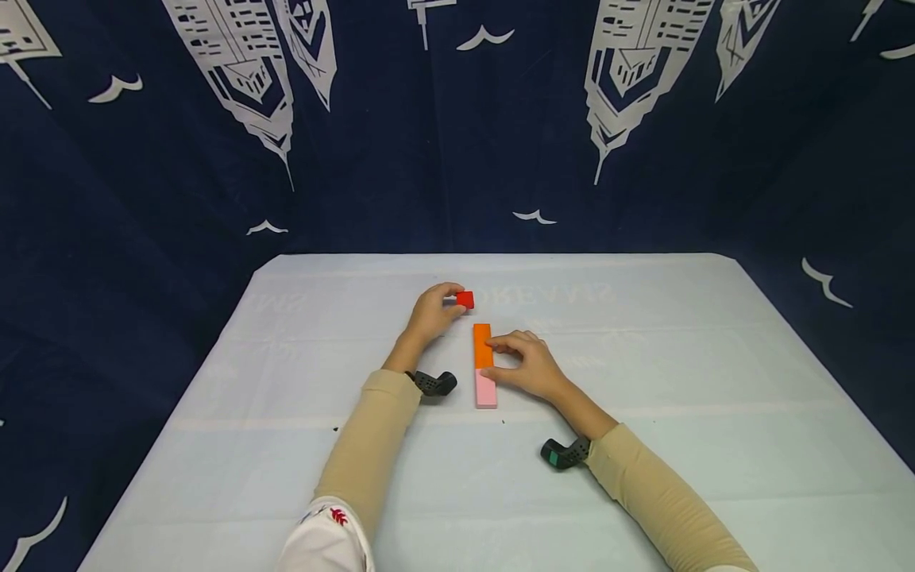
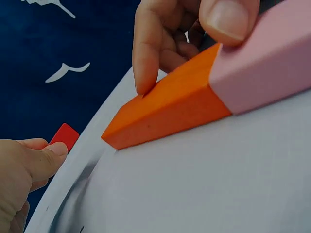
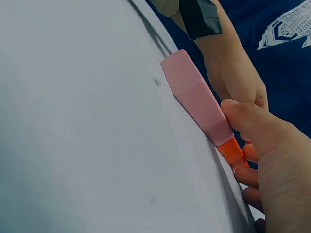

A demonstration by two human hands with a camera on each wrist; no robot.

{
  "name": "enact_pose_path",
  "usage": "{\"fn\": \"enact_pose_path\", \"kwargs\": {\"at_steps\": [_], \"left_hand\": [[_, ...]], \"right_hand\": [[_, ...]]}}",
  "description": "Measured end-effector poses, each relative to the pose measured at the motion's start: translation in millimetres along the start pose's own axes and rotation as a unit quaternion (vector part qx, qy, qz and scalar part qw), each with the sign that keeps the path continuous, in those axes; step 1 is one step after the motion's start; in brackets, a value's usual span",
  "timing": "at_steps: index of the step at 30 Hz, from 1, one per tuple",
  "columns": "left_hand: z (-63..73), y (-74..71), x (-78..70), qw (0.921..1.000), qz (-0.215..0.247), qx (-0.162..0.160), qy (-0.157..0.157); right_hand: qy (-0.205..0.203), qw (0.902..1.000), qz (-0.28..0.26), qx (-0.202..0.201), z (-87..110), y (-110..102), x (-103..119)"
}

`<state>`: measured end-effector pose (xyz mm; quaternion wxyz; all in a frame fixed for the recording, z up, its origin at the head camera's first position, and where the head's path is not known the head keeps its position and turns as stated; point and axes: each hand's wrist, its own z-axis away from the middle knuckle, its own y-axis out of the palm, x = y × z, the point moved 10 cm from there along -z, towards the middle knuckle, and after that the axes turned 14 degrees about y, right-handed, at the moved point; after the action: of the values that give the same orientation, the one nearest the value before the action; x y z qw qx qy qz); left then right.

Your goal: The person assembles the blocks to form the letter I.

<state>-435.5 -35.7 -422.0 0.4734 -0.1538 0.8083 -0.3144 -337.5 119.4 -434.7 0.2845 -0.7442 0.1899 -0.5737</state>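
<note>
My left hand [image 1: 433, 311] pinches a small red block [image 1: 465, 299] between thumb and fingers, beyond the far end of an orange block. The red block also shows in the left wrist view, held at the fingertips [image 2: 58, 148]. On the table, the orange block [image 1: 482, 343] and a pink block [image 1: 485, 391] lie end to end in a straight row, the pink one nearer me. My right hand [image 1: 527, 363] is at the right side of this row. Its thumb touches the pink block near the joint, and a fingertip [image 2: 146, 87] rests on the orange block.
A white cloth covers the table [image 1: 286, 461], with faint lettering near the far edge. Behind it hangs a dark blue curtain [image 1: 443, 159] with white prints. Black wrist cameras are worn on the left [image 1: 436, 384] and right [image 1: 565, 454] wrists.
</note>
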Motion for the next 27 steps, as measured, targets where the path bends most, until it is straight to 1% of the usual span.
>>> {"fn": "enact_pose_path", "kwargs": {"at_steps": [8, 17, 23, 27], "left_hand": [[-4.7, 6.8, -8.1, 0.9999, 0.002, 0.006, 0.012], [-6.7, 13.5, -11.3, 0.9995, -0.007, 0.016, 0.025], [-7.4, 18.7, -14.5, 0.9992, -0.005, 0.020, 0.034], [-6.8, 23.3, -15.5, 0.9988, -0.006, 0.029, 0.039]], "right_hand": [[0.002, 1.0000, 0.001, 0.001, -0.4, 0, 0], [-0.010, 0.9999, -0.004, -0.006, -1.0, 0, 0], [-0.010, 0.9999, -0.007, -0.006, -0.7, 0, 0], [-0.009, 0.9999, -0.007, -0.005, 0.1, -1, 1]]}}
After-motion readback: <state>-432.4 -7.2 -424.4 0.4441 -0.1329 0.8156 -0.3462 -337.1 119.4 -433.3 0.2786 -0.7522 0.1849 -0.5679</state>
